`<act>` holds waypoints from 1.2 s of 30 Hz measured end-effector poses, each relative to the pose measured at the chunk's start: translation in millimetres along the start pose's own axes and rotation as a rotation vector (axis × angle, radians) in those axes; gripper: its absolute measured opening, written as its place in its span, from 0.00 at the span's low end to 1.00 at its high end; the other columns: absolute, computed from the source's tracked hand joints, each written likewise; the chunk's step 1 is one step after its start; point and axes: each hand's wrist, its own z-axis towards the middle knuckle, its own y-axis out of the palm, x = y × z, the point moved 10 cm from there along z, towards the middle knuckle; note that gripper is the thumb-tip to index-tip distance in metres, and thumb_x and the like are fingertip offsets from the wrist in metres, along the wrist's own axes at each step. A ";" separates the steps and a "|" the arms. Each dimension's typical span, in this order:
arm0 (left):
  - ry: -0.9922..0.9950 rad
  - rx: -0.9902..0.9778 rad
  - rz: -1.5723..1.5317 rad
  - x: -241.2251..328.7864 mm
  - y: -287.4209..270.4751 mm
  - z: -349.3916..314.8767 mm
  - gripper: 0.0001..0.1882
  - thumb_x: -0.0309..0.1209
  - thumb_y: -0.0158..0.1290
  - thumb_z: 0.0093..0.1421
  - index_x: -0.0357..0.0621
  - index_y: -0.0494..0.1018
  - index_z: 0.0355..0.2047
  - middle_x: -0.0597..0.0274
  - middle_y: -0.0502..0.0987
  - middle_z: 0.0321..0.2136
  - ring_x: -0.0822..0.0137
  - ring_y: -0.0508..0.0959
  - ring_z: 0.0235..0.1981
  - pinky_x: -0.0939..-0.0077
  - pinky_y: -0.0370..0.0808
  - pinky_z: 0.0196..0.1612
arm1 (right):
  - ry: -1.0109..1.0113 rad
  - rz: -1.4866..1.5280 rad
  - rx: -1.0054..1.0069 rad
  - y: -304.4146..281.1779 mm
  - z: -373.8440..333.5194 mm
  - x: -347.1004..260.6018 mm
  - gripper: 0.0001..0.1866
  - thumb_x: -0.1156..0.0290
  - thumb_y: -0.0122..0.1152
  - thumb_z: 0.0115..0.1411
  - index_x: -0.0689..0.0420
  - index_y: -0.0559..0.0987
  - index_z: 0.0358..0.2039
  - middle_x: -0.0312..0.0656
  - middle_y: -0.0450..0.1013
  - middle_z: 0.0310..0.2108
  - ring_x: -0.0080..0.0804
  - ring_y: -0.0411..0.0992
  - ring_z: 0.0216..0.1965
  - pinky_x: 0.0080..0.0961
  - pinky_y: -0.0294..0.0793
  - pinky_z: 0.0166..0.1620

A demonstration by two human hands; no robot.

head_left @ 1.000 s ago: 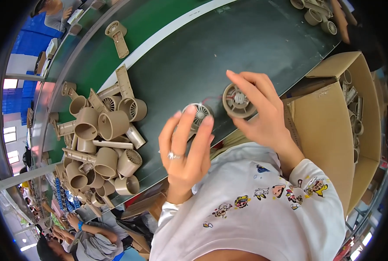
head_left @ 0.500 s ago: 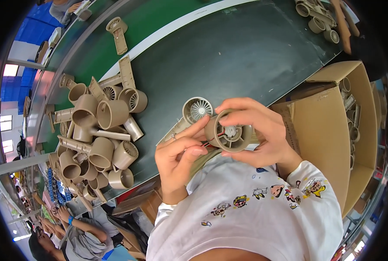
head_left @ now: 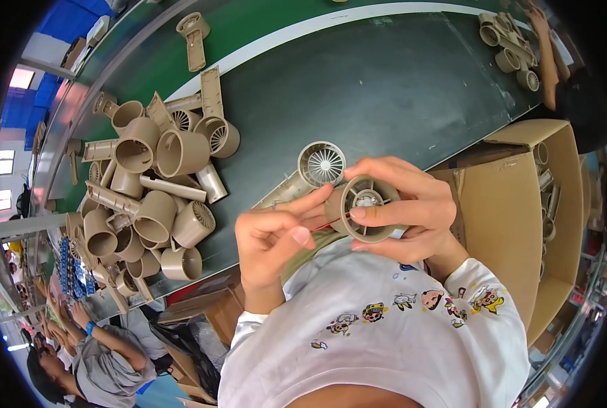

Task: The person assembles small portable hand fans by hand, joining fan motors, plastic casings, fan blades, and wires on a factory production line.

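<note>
**Fan housing in hand, right at the bench edge**

From the head cam: saw the left hand [head_left: 269,248] and right hand [head_left: 426,207] up at the near edge of the dark worktop [head_left: 412,88]. Had a broad stretch of dark surface ahead and off to the upper right, bounded by a pale strip [head_left: 297,34] on the far side, with the green belt [head_left: 249,27] past that. Looked tighter on the flanks: spotted a big heap of tan parts [head_left: 181,151] at left, well apart from the fingers, plus an open cardboard box [head_left: 495,194] near the right forearm. Noticed a smaller cluster [head_left: 509,60] in the top right, near another person's arm [head_left: 550,71].

Found the fan housing [head_left: 338,206] in the right hand: tan, short and round, tilted with its open face toward the camera. Made out a silvery motor [head_left: 367,201] in the middle, with spokes out to the rim. Saw right fingers and thumb closed around it, one digit lying across the face. Spotted a red wire [head_left: 326,224] running to the left fingertips; couldn't tell if pinched or just touched. Also caught a handled grille part [head_left: 322,165] lying on the worktop, just beyond the housing.
</note>
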 end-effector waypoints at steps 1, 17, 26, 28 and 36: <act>0.110 0.058 0.316 8.0 -4.8 -3.7 0.12 0.21 0.53 0.55 0.28 0.70 0.16 0.32 0.74 0.48 0.51 0.81 0.43 0.61 0.79 0.45 | -0.022 -0.058 -0.021 2.3 -0.7 -1.9 0.21 0.77 0.76 0.33 0.61 0.81 0.33 0.61 0.73 0.44 0.49 0.76 0.35 0.33 0.77 0.38; 0.419 0.286 1.549 16.9 -17.7 -5.1 0.23 0.26 0.68 0.39 0.40 0.76 0.38 0.55 0.80 0.37 0.54 0.79 0.40 0.63 0.73 0.44 | -0.255 -0.761 -0.323 44.9 21.8 -3.6 0.17 0.84 0.62 0.30 0.66 0.77 0.28 0.51 0.72 0.42 0.47 0.75 0.38 0.32 0.77 0.29; 0.491 0.246 1.554 25.3 -12.2 -1.0 0.19 0.25 0.67 0.39 0.41 0.75 0.33 0.57 0.80 0.35 0.54 0.78 0.38 0.63 0.74 0.42 | -0.163 -0.897 -0.434 40.0 23.2 5.8 0.13 0.79 0.61 0.38 0.69 0.75 0.28 0.50 0.69 0.43 0.44 0.72 0.42 0.32 0.79 0.37; 0.498 0.243 1.564 24.3 -11.2 -1.2 0.18 0.24 0.67 0.38 0.41 0.75 0.33 0.58 0.80 0.35 0.54 0.78 0.38 0.63 0.74 0.42 | -0.160 -0.897 -0.450 42.7 23.3 6.2 0.13 0.79 0.61 0.37 0.69 0.75 0.28 0.49 0.69 0.43 0.44 0.72 0.42 0.32 0.79 0.38; 0.444 0.210 1.546 11.3 -5.9 2.1 0.17 0.27 0.65 0.42 0.42 0.76 0.35 0.57 0.77 0.37 0.54 0.77 0.40 0.61 0.73 0.44 | -0.181 -0.811 -0.507 62.9 24.4 2.2 0.13 0.78 0.60 0.39 0.68 0.75 0.28 0.48 0.69 0.43 0.42 0.72 0.43 0.31 0.79 0.38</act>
